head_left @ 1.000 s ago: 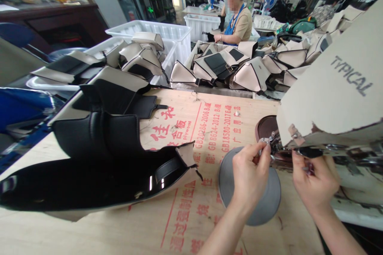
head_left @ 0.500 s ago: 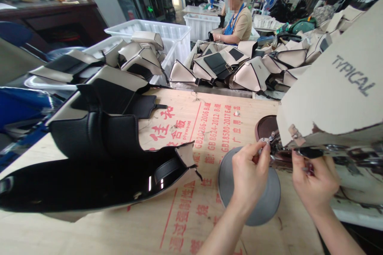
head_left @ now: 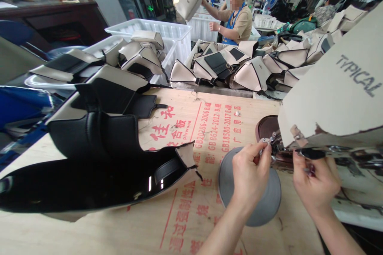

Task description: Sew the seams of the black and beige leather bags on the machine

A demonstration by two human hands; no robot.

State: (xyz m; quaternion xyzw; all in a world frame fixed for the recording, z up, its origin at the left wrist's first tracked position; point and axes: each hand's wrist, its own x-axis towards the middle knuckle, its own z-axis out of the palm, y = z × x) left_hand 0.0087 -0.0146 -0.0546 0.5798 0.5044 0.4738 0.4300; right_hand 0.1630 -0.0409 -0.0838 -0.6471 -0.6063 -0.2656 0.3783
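At the sewing machine (head_left: pixel 326 99), marked TYPICAL, both hands work close to the metal parts under its head. My left hand (head_left: pixel 251 173) is closed in a pinch beside the presser-foot area (head_left: pixel 273 139); whatever sits between the fingertips is too small to name. Across from it, my right hand (head_left: pixel 317 181) is closed too, its thumb and finger raised under the head. A small dark red thing shows among its curled fingers, and I cannot make out what it is. Left of the hands lies a cream bag with black lining (head_left: pixel 89 183), its open side facing me.
A grey round disc (head_left: pixel 263 211) lies under my left hand on the plywood table (head_left: pixel 197 215). Beyond it are a brown disc (head_left: pixel 265 125), piled cream bags (head_left: pixel 251 73) and a white plastic crate (head_left: pixel 176 32). A co-worker (head_left: pixel 239 20) lifts a cream bag (head_left: pixel 189 2).
The co-worker has raised a cream bag up and to the left. My hands stay almost where they were, both still pinched at the machine.
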